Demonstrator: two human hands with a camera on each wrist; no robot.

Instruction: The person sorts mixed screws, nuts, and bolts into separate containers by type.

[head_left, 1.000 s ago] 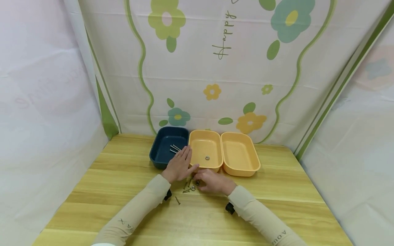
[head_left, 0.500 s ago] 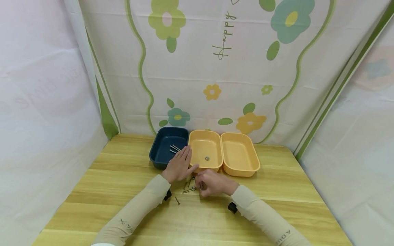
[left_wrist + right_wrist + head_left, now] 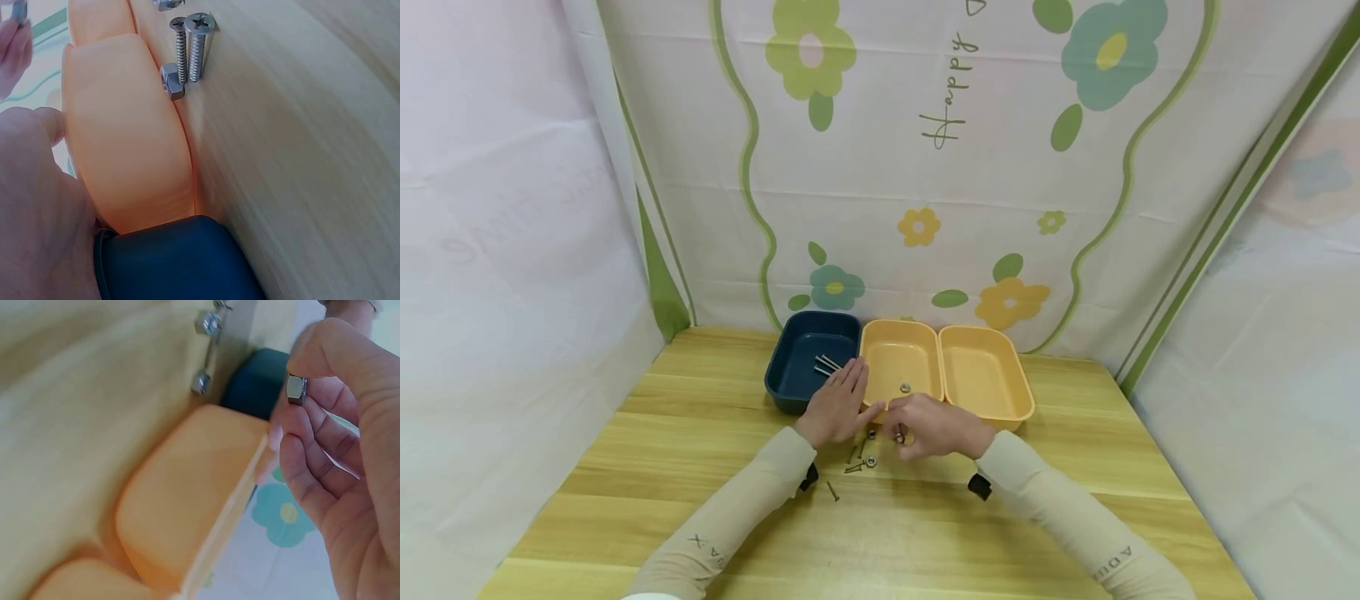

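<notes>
Hex nut point(image 3: 296, 389) is hanging near the middle yellow tray point(image 3: 895, 358), the right hand point(image 3: 928, 427) pinching it and the left hand point(image 3: 835, 406) resting straight-fingered, in what is looking like a carrying step, next calling for clearing the tray's rim.

a wood-grain table point(image 3: 910, 542) spreads out in pale yellow and tan bands, with a soft sheen on its top. behind the table hangs a white fabric backdrop point(image 3: 842, 167) printed with teal, yellow-green and orange flowers point(image 3: 1114, 58), green leaves point(image 3: 1066, 127), wavy green lines point(image 3: 746, 171) and the sideways word "happy" point(image 3: 951, 92). to the table's left, a white sheet point(image 3: 512, 333) shows faint lettering; to its right, another pale sheet point(image 3: 1262, 400) bears a faded flower point(image 3: 1321, 173). the light around the table is even.
</notes>
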